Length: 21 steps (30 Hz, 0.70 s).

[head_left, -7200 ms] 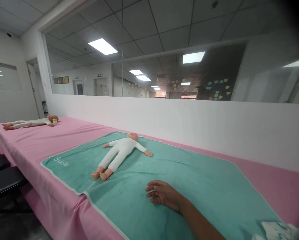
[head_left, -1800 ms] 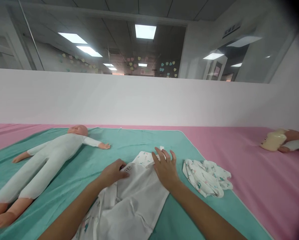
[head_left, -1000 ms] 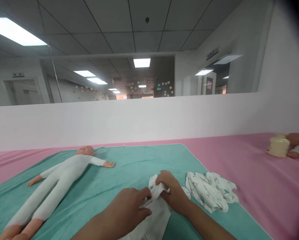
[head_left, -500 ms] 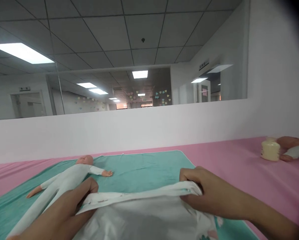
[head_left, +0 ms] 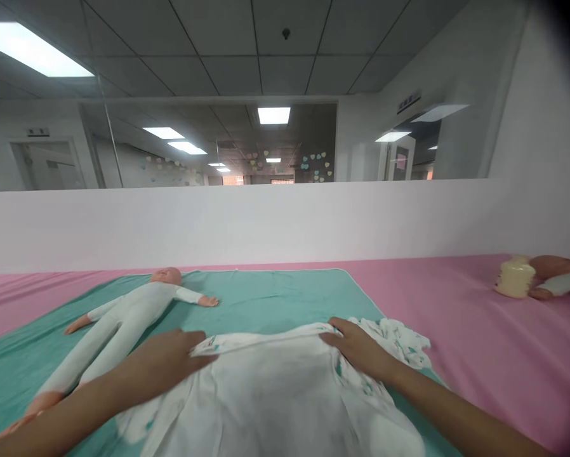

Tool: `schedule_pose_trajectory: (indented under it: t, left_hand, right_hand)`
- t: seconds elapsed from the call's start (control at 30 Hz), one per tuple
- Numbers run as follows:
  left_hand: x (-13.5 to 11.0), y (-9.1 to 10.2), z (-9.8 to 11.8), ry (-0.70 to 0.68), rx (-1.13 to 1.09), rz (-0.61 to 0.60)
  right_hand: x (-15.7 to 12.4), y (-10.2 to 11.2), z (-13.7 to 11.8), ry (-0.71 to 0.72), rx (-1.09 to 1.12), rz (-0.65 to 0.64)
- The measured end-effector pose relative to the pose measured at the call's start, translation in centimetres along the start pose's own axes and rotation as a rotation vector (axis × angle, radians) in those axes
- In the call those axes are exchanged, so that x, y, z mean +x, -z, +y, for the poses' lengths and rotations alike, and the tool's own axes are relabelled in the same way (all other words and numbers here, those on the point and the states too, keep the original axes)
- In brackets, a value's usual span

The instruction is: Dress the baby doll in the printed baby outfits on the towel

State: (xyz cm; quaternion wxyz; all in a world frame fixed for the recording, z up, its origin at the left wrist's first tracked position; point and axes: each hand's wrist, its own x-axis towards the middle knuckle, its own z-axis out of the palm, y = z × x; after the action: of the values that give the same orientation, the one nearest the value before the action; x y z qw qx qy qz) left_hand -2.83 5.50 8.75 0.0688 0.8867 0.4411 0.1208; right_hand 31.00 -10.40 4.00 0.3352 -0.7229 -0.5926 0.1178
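Observation:
A white baby garment with small printed marks lies spread on the teal mat just in front of me. My left hand pinches the left end of the garment's top edge. My right hand pinches the right end, so the edge is stretched between both hands. A baby doll in a white suit lies on its back to the left, close to my left forearm. A second printed cloth lies crumpled just right of my right hand.
The mat lies on a long table with a pink cover, against a low white wall with glass above. At the far right stand a cream bottle and part of another doll.
Both hands first flattened the folded garment, then picked up its top edge and pulled it wide. They have now lowered it onto the mat, opened out.

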Motion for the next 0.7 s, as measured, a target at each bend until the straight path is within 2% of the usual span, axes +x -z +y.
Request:
schedule_pose_trajectory:
  t: [0.07,0.1,0.23,0.37,0.47,0.57,0.63,0.7]
  left_hand:
    - [3.2,-1.1,0.1,-0.034,0.078,-0.096]
    - [4.9,-1.8,-0.1,-0.026,0.115,-0.096]
    - [11.5,-6.0,-1.2,0.049,0.165,-0.046]
    - [16.6,-10.3,-1.9,0.091,0.178,0.028]
    - [18.8,-13.0,-1.8,0.109,0.192,0.075]
    - [19.6,-15.1,-1.7,0.116,0.257,0.196]
    - [19.6,-15.7,-1.5,0.093,0.299,0.302]
    - [19.2,-15.9,-1.2,0.013,0.299,0.366]
  right_hand:
    - [3.0,-2.2,1.3,-0.048,-0.124,0.046]
    - [4.5,-3.1,1.9,-0.081,-0.2,0.064]
    - [10.0,-5.6,3.9,-0.199,-0.445,0.103]
    - [14.2,-7.3,6.0,-0.336,-0.507,0.14]
    - [16.2,-8.3,7.7,-0.387,-0.528,0.152]
    - [17.4,-8.7,9.0,-0.343,-0.586,0.128]
    - [17.9,-8.8,9.4,-0.301,-0.633,0.101]
    - [18.2,-8.7,9.4,-0.23,-0.685,0.128]
